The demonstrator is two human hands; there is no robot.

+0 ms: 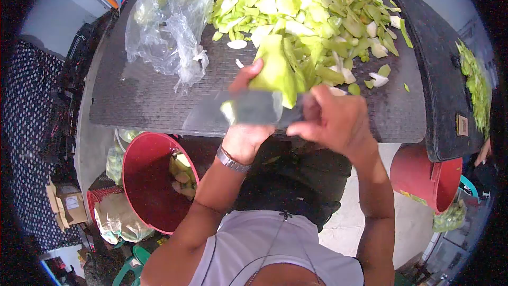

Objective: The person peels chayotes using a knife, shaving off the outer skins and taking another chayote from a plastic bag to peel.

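Note:
My left hand (247, 139) is wrapped round a pale green peeled fruit or vegetable (272, 66), its exact kind unclear, held upright above the near edge of the table. Cut slits split its side into strips. My right hand (338, 119) grips the dark handle of a broad knife (254, 107). Motion blurs the blade, which crosses in front of my left hand and overlaps the lower end of the green piece. Just beyond my hands lies a large heap of thin green and whitish slices (296, 2), with loose bits scattered at its right side.
A clear plastic bag (172, 26) lies on the dark table (143, 98), left of the heap. Below the table's edge stand a red bin (151, 180) with green pieces inside and another red bin (423, 177) to the right. A second dark table (418, 47) holds more slices (473, 85).

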